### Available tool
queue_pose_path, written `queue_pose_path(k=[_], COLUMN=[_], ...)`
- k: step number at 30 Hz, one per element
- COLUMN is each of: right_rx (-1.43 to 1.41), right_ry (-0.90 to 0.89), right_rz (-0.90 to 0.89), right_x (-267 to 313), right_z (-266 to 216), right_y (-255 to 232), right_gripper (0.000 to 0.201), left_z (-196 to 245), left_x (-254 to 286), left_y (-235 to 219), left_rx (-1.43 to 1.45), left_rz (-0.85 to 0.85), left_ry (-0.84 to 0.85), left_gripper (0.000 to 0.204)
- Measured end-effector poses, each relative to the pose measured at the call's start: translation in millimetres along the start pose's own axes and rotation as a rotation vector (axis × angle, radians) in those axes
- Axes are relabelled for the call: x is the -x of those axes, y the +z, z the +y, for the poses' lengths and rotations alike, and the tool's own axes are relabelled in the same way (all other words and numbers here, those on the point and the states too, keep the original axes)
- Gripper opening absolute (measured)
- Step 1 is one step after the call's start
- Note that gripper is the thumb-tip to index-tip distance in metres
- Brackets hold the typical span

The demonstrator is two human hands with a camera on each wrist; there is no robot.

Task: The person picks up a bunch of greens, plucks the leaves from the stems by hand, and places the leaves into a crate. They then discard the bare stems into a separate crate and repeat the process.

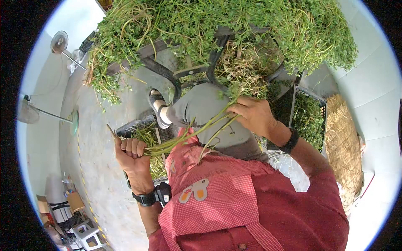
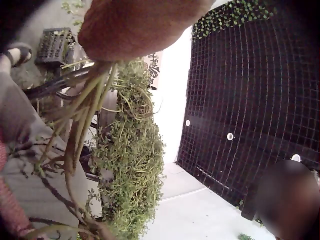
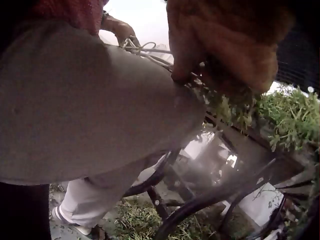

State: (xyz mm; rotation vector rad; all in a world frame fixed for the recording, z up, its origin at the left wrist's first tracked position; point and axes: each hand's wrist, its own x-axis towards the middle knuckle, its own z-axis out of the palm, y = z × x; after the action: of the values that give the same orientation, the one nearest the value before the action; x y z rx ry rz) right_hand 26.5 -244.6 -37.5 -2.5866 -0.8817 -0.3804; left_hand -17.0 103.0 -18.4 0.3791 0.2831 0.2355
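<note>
From the head view, I see the left hand [image 1: 133, 157] gripping the thick ends of a few green stems [image 1: 167, 146], fingers curled round them, while the right hand [image 1: 253, 115] pinches them near their leafy tops. The stems span the lap between the hands, above the red checked apron [image 1: 217, 209]. My worry is uneven pull: if one hand tugs harder, a thin stem could snap or slip out of the pinch. One stray stem [image 1: 206, 146] droops towards the apron and could catch on the cloth. Ahead, the leafy heap [image 1: 268, 37] hangs over the edge of the tabletop [image 1: 147, 51]; a knock from a knee [image 1: 197, 102] could bring some down.

On the left wrist view, I have stems trailing below the left grip, some crossing; they could tangle there if drawn through together. The fingertips are hidden from me.

On the right wrist view, the right grip closes on the stems right beside the leaves. Squeezed hard, those tender parts could bruise; I cannot judge the pressure.
</note>
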Motion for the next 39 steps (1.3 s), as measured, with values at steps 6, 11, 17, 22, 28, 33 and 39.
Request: queue_pose_path(k=[6,11,17,22,28,33,39], right_rx=[-0.010,-0.395,-0.543,-0.392,-0.205,-0.022,-1.049], right_ry=[-0.082,0.235,0.237,0.086,0.104,0.400,1.023], right_rz=[-0.107,-0.350,-0.418,-0.321,-0.371,-0.250,0.066], right_x=[15.4,30.6,37.4,52.0,54.3,53.0,155.1], right_z=[-3.7,-3.9,1.5,13.1,3.4,8.6,158.1], right_y=[-22.0,-26.9,-24.2,-12.1,-13.7,8.5,44.4], right_gripper=[0.014,0.017,0.023,0.019,0.018,0.018,0.026], left_z=[-2.5,-7.3,-12.2,-10.4,-17.7,-28.7,46.5], left_x=[0.2,-2.3,1.0,-3.2,-0.3,10.6,4.7], left_y=[5.3,2.1,19.3,15.7,22.3,27.7,23.5], left_rx=[0.018,0.021,-0.002,0.003,-0.008,-0.039,-0.036], left_rz=[-0.011,-0.044,-0.006,-0.023,-0.003,-0.132,-0.328], left_ry=[-0.014,-0.053,-0.033,-0.051,-0.046,-0.135,0.039], left_gripper=[0.041,0.040,0.041,0.041,0.041,0.042,0.041])
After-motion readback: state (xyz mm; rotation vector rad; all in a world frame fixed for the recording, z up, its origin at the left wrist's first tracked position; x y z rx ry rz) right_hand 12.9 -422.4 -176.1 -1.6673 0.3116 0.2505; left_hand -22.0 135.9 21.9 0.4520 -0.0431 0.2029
